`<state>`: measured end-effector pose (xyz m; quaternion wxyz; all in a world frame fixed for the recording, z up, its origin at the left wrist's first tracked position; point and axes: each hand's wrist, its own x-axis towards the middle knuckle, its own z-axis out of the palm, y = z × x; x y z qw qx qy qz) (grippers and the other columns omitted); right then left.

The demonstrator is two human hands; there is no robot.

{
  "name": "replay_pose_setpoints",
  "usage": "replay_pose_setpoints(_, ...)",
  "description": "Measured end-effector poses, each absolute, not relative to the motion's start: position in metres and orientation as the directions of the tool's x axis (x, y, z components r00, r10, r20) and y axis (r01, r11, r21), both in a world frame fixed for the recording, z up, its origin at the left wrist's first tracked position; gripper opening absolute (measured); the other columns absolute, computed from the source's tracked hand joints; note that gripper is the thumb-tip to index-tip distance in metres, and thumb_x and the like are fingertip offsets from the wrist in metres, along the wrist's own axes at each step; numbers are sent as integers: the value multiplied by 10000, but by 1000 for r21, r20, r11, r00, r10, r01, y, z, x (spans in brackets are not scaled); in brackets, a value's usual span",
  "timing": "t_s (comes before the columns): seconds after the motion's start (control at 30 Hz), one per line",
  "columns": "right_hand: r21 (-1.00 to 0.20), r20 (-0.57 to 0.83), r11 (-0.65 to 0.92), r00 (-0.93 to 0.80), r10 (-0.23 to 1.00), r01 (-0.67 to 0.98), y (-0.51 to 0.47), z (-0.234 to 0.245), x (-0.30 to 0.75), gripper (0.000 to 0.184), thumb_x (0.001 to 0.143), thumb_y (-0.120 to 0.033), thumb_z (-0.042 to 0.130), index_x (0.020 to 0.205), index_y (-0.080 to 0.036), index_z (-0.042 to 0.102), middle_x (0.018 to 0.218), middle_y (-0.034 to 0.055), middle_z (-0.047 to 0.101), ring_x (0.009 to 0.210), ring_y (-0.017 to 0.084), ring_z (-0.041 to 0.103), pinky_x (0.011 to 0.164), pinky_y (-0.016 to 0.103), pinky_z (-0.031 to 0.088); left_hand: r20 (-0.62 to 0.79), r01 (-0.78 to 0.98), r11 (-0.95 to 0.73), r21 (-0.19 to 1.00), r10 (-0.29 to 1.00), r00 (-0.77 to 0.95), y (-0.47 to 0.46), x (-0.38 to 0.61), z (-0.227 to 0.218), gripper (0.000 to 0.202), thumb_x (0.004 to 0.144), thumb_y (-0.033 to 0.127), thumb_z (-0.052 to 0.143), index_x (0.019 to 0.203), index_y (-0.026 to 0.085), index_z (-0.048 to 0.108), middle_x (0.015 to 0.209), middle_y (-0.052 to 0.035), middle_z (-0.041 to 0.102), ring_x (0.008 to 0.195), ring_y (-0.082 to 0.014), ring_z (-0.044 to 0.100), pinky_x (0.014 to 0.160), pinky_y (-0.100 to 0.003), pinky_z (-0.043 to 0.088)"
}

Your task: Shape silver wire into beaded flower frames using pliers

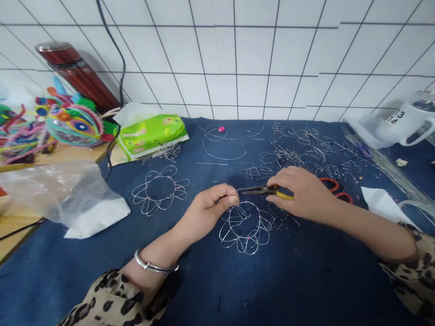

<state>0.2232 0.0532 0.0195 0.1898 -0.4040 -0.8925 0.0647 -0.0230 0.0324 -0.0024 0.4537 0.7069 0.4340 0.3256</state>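
A wire flower (pixel 245 227) with small pink beads lies on the dark blue cloth (pixel 257 295) in front of me. My left hand (pixel 211 210) is closed in a pinch on the flower's top edge. My right hand (pixel 304 192) grips yellow-handled pliers (pixel 264 191), whose jaws point left toward the pinched wire. A second, finished wire flower (pixel 160 189) lies flat to the left. A silver bangle sits on my left wrist.
Loose wire pieces (pixel 298 147) are scattered behind my hands. Red-handled scissors (pixel 335 191) lie right of my right hand. A green tissue pack (pixel 153 135), a clear plastic bag (pixel 66 194), colourful pipe cleaners (pixel 7 133) and a white mug (pixel 407 126) ring the cloth.
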Motion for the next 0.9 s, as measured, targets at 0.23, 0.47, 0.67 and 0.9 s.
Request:
replay_pose_setpoints(0.23,-192,353,680,-597,720,707,55,21,227,223,835,-385,522,945,-213,612,902,56,632,847,197,539,774,355,396,56,300,-197,933,906,419,33,-24,-3,214,890,324,463,815,158,575,773,-11,555,752,-131,504,730,-272,409)
replay_pose_setpoints(0.47,-155,314,700,-637,704,697,52,18,224,261,868,-394,479,953,-191,619,860,52,633,809,177,547,740,324,405,54,312,-200,929,905,421,32,-23,-3,221,887,330,470,804,154,573,753,-6,544,728,-124,492,704,-258,400)
replay_pose_setpoints(0.67,-181,286,674,-617,733,716,47,12,221,295,879,-422,452,960,-200,629,843,50,644,779,161,572,678,286,420,102,357,-245,901,921,375,32,-23,-4,203,876,321,487,800,155,575,745,-8,554,721,-128,499,693,-261,402)
replay_pose_setpoints(0.9,-231,269,653,-598,755,721,45,5,217,284,875,-422,461,948,-206,629,827,40,642,771,152,574,688,272,425,97,345,-232,910,926,365,31,-22,-6,199,875,318,493,791,154,570,740,-6,556,716,-124,504,693,-260,407)
